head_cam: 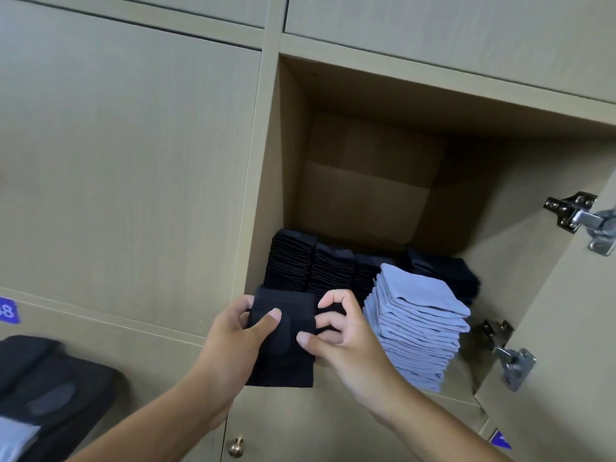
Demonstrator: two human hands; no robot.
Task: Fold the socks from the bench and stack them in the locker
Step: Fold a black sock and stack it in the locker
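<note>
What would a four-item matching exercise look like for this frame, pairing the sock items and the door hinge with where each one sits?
Column 1:
1. folded black sock
2. tall stack of light blue folded socks
3. rows of black folded socks
4. upper metal door hinge

Column 2:
A. front right of the locker floor
B. gripped by the left hand and right hand
C. on the open door at far right
D. back left of the locker

Pairs: 1-B, 2-A, 3-D, 4-C
</note>
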